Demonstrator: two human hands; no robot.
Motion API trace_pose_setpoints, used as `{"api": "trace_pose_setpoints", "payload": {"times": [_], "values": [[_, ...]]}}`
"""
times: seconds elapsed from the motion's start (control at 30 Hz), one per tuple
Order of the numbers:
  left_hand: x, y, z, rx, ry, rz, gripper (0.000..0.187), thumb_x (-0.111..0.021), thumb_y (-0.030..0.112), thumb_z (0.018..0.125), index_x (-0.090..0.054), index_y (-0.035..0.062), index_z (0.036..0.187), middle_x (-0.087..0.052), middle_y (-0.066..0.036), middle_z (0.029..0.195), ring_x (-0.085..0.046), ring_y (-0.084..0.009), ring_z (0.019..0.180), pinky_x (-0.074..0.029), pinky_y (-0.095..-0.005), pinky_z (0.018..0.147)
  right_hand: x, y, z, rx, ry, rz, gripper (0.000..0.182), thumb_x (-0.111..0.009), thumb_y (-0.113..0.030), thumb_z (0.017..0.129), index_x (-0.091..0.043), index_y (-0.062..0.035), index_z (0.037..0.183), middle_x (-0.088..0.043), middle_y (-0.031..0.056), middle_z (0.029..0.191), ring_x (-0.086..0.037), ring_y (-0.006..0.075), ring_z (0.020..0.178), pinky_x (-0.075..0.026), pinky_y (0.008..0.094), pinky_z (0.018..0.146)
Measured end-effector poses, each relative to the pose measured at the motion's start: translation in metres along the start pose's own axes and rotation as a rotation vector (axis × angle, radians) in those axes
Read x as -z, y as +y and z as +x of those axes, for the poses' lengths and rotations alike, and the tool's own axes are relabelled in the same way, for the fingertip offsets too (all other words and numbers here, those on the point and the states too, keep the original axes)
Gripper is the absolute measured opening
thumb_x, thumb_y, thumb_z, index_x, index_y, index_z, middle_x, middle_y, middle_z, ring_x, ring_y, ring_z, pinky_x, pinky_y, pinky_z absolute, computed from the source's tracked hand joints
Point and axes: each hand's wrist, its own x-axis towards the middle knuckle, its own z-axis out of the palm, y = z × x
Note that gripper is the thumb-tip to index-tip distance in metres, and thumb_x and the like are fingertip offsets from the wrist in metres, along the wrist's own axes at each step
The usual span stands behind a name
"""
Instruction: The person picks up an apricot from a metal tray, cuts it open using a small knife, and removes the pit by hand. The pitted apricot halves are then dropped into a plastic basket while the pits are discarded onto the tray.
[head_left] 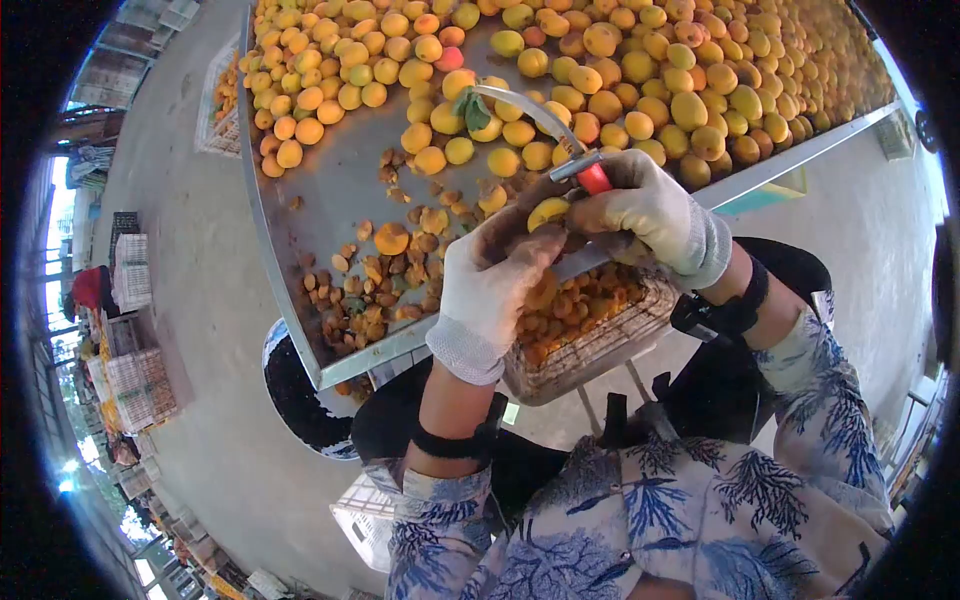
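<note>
Gripping a yellow fruit [548, 213], the fingers of the gloved left hand [482, 285] are closed on it, thumb toward the near edge of the tabletop [340, 190]. The fingers of the gloved right hand [662, 208] are wrapped around the red handle [594, 179] of a curved metal tool; the curved strip [528, 103] extends from the handle, out over the tabletop. The held fruit is located above the near edge of the tabletop, between the hands. Whole apricot-like fruits [690, 108] cover the far and right portions of the tabletop. Small brown pieces [362, 318] lie scattered on its near left portion. A crate [560, 375] containing orange fruit pieces [580, 312] is positioned at the near edge of the tabletop, below the hands. A black-lined tub [305, 395] stands beside its near left corner.
</note>
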Motion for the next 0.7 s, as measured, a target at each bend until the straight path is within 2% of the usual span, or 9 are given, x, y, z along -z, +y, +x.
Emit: {"api": "trace_pose_setpoints", "payload": {"times": [0.07, 0.2, 0.27, 0.3, 0.37, 0.5, 0.6, 0.67, 0.7], "values": [[-0.002, 0.001, 0.0, 0.05, 0.054, -0.277, 0.044, -0.06, -0.002, 0.085, -0.052, -0.009, 0.128, -0.068, -0.011, 0.104, -0.063, -0.0125, 0.09, -0.049, -0.0238, 0.082, 0.0, -0.004, -0.001, 0.02, 0.003, 0.022, 0.03, -0.067, -0.008, 0.08, -0.067, -0.0033, 0.11, -0.065, -0.0009, 0.075, -0.052, 0.0029, 0.052, -0.038, 0.0175, 0.045], [0.006, -0.003, 0.0, 0.046, 0.033, -0.239, 0.037, -0.065, 0.003, 0.085, -0.058, -0.0092, 0.12, -0.068, -0.011, 0.1, -0.064, -0.0126, 0.089, -0.05, -0.0245, 0.081, -0.004, -0.006, -0.002, -0.002, -0.005, -0.035, 0.033, -0.069, -0.009, 0.078, -0.067, -0.0009, 0.11, -0.067, 0.0021, 0.081, -0.058, 0.0064, 0.067, -0.047, 0.0221, 0.058], [0.008, -0.015, 0.002, -0.39, 0.068, 0.121, 0.03, -0.067, 0.007, 0.086, -0.061, -0.0098, 0.111, -0.068, -0.01, 0.095, -0.064, -0.0124, 0.083, -0.051, -0.0247, 0.077, -0.007, -0.002, 0.002, 0.116, 0.007, -0.092, 0.032, -0.069, -0.009, 0.078, -0.067, 0.0001, 0.109, -0.067, 0.0031, 0.08, -0.059, 0.008, 0.07, -0.049, 0.0243, 0.062], [0.007, -0.011, 0.001, -0.392, 0.075, 0.121, 0.03, -0.067, 0.007, 0.086, -0.061, -0.0098, 0.111, -0.068, -0.01, 0.095, -0.064, -0.0124, 0.083, -0.051, -0.0247, 0.077, -0.007, -0.001, 0.003, 0.348, 0.038, -0.322, 0.029, -0.07, -0.009, 0.077, -0.067, -0.0002, 0.104, -0.065, 0.0044, 0.075, -0.058, 0.0104, 0.066, -0.049, 0.0259, 0.061], [0.003, 0.003, -0.002, 0.082, 0.166, -0.216, 0.027, -0.07, 0.008, 0.085, -0.063, -0.0102, 0.105, -0.069, -0.01, 0.089, -0.065, -0.013, 0.076, -0.052, -0.026, 0.072, -0.005, -0.001, 0.003, 0.58, 0.068, -0.552, 0.026, -0.071, -0.009, 0.076, -0.067, -0.0005, 0.099, -0.064, 0.0056, 0.071, -0.058, 0.0129, 0.063, -0.048, 0.0276, 0.061], [0.007, -0.004, -0.002, 0.038, 0.214, -0.174, 0.027, -0.073, 0.004, 0.081, -0.064, -0.0109, 0.101, -0.069, -0.01, 0.087, -0.066, -0.0146, 0.073, -0.054, -0.0275, 0.068, -0.003, -0.004, 0.007, 0.605, -0.019, -0.788, 0.019, -0.073, -0.009, 0.073, -0.064, -0.0022, 0.088, -0.057, 0.0099, 0.065, -0.054, 0.0186, 0.058, -0.046, 0.0299, 0.059], [0.015, -0.018, 0.001, -0.349, 0.113, 0.065, 0.027, -0.074, -0.001, 0.078, -0.064, -0.0117, 0.1, -0.069, -0.012, 0.087, -0.067, -0.0163, 0.074, -0.055, -0.0287, 0.066, -0.004, -0.003, 0.011, 0.708, -0.013, -0.801, 0.017, -0.073, -0.008, 0.072, -0.063, -0.0029, 0.085, -0.055, 0.0109, 0.064, -0.052, 0.0198, 0.057, -0.046, 0.0309, 0.058], [0.007, 0.005, -0.003, 0.092, 0.227, -0.232, 0.027, -0.072, -0.003, 0.077, -0.062, -0.0118, 0.101, -0.069, -0.013, 0.086, -0.068, -0.0174, 0.073, -0.055, -0.0287, 0.064, -0.007, -0.003, 0.011, 0.761, -0.007, -0.824, 0.016, -0.073, -0.008, 0.071, -0.063, -0.0031, 0.084, -0.055, 0.0109, 0.064, -0.052, 0.0199, 0.056, -0.046, 0.0315, 0.057], [0.011, -0.001, 0.0, 0.09, 0.23, -0.233, 0.027, -0.072, -0.003, 0.077, -0.062, -0.0118, 0.101, -0.069, -0.013, 0.086, -0.068, -0.0174, 0.073, -0.055, -0.0287, 0.064, -0.009, -0.005, 0.011, 0.669, 0.004, -0.79, 0.016, -0.072, -0.007, 0.071, -0.063, -0.0028, 0.084, -0.055, 0.0111, 0.065, -0.052, 0.0203, 0.057, -0.046, 0.0318, 0.058]]}}
